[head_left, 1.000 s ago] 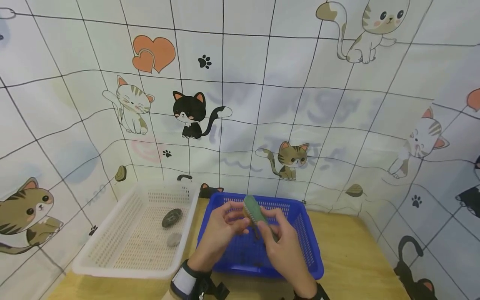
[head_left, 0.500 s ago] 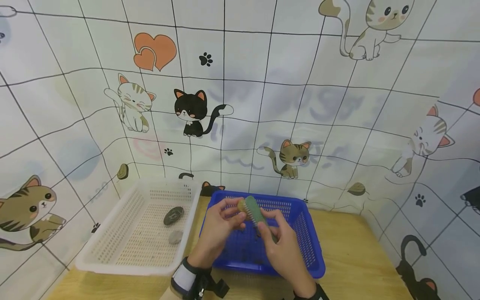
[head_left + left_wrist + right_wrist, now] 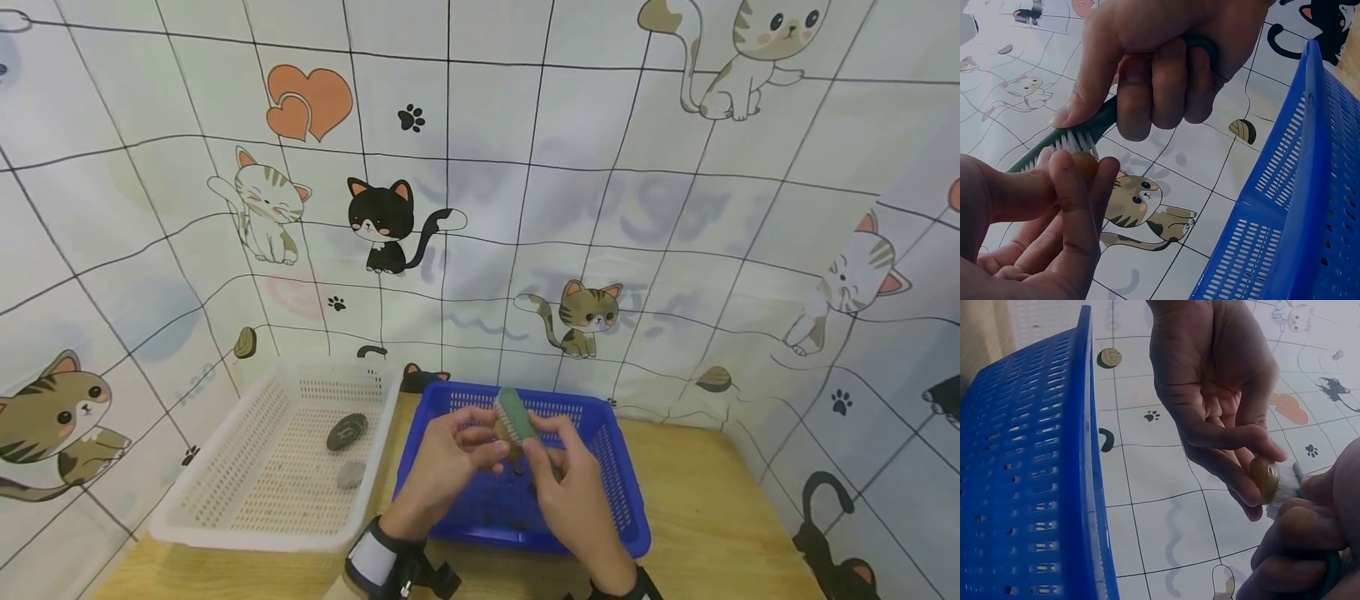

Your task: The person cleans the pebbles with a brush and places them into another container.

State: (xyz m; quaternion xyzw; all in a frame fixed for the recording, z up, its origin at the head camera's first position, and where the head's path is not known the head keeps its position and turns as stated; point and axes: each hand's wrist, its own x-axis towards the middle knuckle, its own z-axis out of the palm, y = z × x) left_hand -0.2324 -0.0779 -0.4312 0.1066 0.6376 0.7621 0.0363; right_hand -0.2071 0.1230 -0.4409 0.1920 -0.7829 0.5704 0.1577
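My left hand (image 3: pixel 442 462) pinches a smooth yellow-brown pebble (image 3: pixel 1264 478) between thumb and fingertips above the blue basket (image 3: pixel 633 508). In my right hand (image 3: pixel 573 492) is a green brush (image 3: pixel 513 414), gripped by its handle with the thumb lying along its back. White bristles (image 3: pixel 1285 490) press against the pebble's side in the right wrist view. From the head view most of the pebble is hidden behind the brush and fingers. The left wrist view shows the pebble's rounded edge just under the bristles.
To the left stands a white basket (image 3: pixel 247 540) with a dark oval stone (image 3: pixel 347 432) and a pale grey stone (image 3: pixel 350 476) in it. Several small dark bits lie in the blue basket. Both baskets sit on a wooden table (image 3: pixel 697 500) against a cat-print sheet (image 3: pixel 480 208).
The pebble shifts left and back right, now mostly behind the brush. The brush head has moved slightly up and right since half a second ago. Both hands keep their holds.
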